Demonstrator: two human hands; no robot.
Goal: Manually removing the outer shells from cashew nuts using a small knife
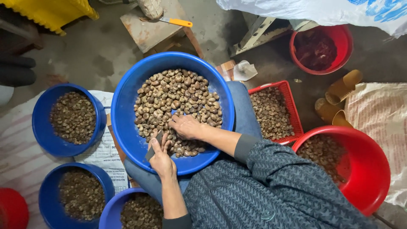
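**Hands deep in a basin of shelled nuts**

The left hand (162, 157) is seen loosely curled at the near rim, a small dark flat piece (154, 145) pinched between thumb and fingers. The right hand (185, 126) is laid palm-down on the heap, fingers bent into the nuts (176, 106); whether anything is gripped under it cannot be told. The nuts are knobbly, kidney-shaped, mottled brown and tan, piled in a smooth, round blue plastic basin (127, 97) held on the lap. A bare blue crescent is left open along the basin's left and near sides.

Outward now: three smaller blue tubs (40, 123) are crowded just beside the left rim, each filled with finer, darker pieces. To the right, a red mesh basket (292, 106) of nuts is pressed close to the knee, and a glossy red tub (369, 169) sits just beyond. Rough grey concrete floor (97, 55) is left free ahead.
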